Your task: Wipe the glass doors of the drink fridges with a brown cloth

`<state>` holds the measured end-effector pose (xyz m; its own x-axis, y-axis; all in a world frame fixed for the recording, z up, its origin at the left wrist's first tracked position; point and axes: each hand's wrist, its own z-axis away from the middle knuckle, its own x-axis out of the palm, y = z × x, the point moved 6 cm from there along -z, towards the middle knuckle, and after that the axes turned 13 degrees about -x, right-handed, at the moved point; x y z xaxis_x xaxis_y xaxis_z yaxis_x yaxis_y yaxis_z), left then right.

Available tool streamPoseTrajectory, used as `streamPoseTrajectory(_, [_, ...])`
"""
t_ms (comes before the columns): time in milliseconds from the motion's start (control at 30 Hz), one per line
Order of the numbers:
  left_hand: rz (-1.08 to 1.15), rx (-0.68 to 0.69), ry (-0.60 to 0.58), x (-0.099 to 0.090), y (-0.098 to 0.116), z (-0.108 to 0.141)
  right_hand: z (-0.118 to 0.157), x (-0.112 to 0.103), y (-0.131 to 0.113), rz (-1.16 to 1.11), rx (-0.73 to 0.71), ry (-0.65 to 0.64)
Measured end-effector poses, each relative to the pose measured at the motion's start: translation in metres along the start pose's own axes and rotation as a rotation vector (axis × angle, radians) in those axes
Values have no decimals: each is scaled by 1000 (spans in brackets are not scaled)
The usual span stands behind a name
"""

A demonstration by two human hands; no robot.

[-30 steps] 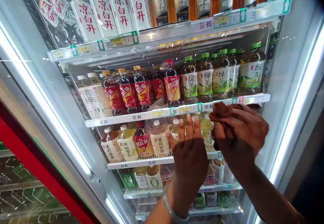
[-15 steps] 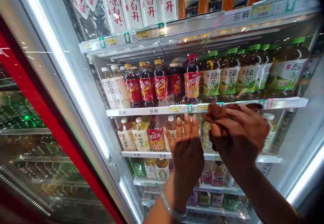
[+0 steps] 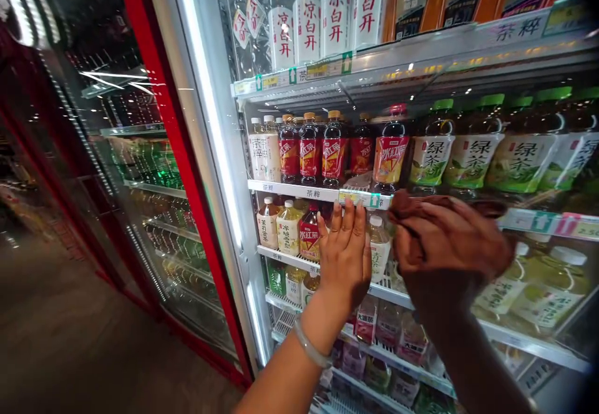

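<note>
My left hand [image 3: 345, 255], with a pale bangle [image 3: 311, 346] at the wrist, has its fingers stretched upward. Its fingertips meet the lower part of the white shelf edge strip [image 3: 290, 189], by a yellow price tag [image 3: 349, 196]. To its right, my right hand [image 3: 456, 249] is closed around a bunched brown cloth [image 3: 406, 207], pressed to the same shelf edge. Part of the cloth is hidden beneath the fingers. Just above the hands stand a red-capped iced tea bottle [image 3: 391, 152] and several green-capped tea bottles [image 3: 475, 152].
Above is a shelf of water bottles [image 3: 336, 18] with white labels. Lower shelves hold more drinks, among them a pale tea bottle [image 3: 378, 249] behind my hands. At left runs a bright light strip [image 3: 206, 83] beside a red door frame [image 3: 187, 183].
The view has swung left, so more of the neighbouring cooler and floor shows. My left fingertips have come up to the price strip. My right hand still holds the cloth against the shelf edge.
</note>
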<state>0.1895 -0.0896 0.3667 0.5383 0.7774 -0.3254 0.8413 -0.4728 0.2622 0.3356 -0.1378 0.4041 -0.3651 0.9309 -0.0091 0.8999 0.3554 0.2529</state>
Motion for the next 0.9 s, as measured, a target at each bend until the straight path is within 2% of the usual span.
streamPoseTrajectory(67, [-12,-3,-24,1,3,3,1,8,-23,29,-68,-8])
streamPoseTrajectory(167, [-54,1,-49,3,2,17,36,5,-39,-3,-149,-60])
streamPoseTrajectory(233, [-80,12,-39,4,0,24,61,-6,-29,-54,-171,-67])
streamPoseTrajectory(300, [-82,30,-22,3,0,25,70,-17,-3,-68,-117,-51])
streamPoseTrajectory(367, [-60,62,-9,1,5,17,54,-23,24,-1,-28,-17])
streamPoseTrajectory(433, [-36,87,1,-2,10,1,23,-24,39,109,44,48])
streamPoseTrajectory(533, [-29,129,10,-5,14,-23,-14,-13,26,191,15,96])
streamPoseTrajectory(600, [-37,186,20,-5,14,-30,-14,-2,3,178,-94,52])
streamPoseTrajectory(700, [-22,267,59,-3,11,-28,17,5,-21,156,-182,-23])
streamPoseTrajectory(767, [9,322,78,0,13,-25,31,1,-18,180,-165,-30])
streamPoseTrajectory(800, [22,343,86,1,17,-25,29,-3,-11,205,-142,-21])
streamPoseTrajectory(900, [57,354,111,2,37,-35,-13,-16,15,284,-39,46])
